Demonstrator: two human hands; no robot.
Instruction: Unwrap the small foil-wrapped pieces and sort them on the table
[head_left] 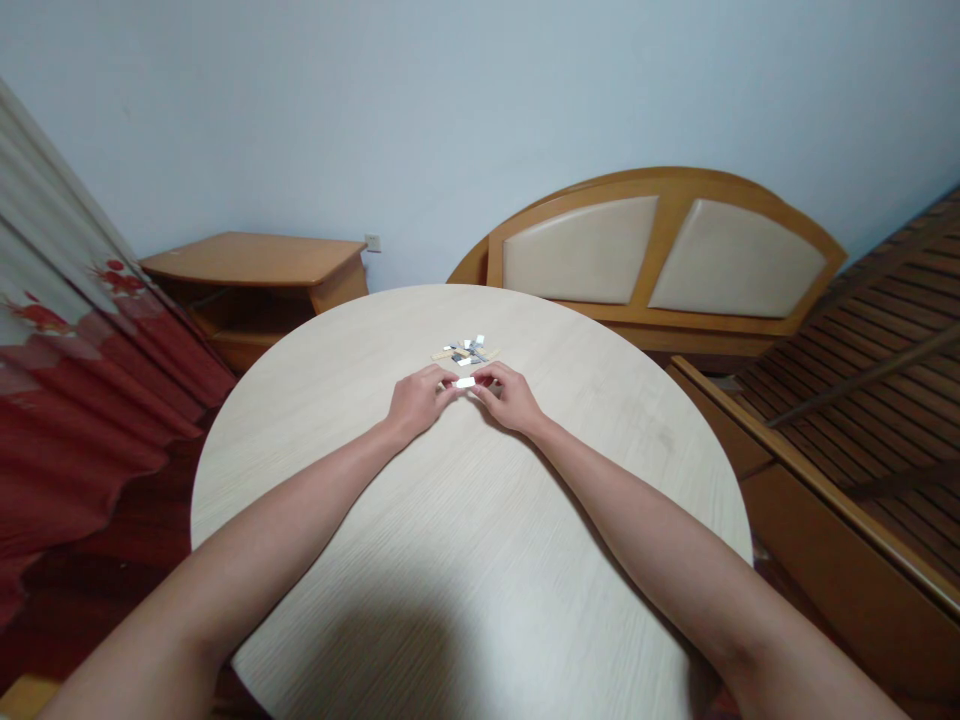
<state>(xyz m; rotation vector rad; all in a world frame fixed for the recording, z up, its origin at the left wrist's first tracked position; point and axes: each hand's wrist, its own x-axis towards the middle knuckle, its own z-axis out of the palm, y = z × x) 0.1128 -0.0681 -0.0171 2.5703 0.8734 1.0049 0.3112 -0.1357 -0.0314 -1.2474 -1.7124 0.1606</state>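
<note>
A small white rectangular piece (465,383) is pinched at its two ends between my hands, low over the tabletop. My left hand (421,398) grips its left end with thumb and fingertips. At the right end, the fingers of my right hand (511,396) are closed on it in the same way. Just beyond my fingertips lies a small loose pile of flat pieces (468,350), in white, tan and dark grey. Several of them overlap, and they are too small to name.
Both hands are over a round pale wood-grain table (300,420). Behind it stand a low wooden cabinet (262,258) and a padded headboard (645,250). A red and white curtain (82,400) hangs at the left; a wooden bed frame with slats (862,400) is at the right.
</note>
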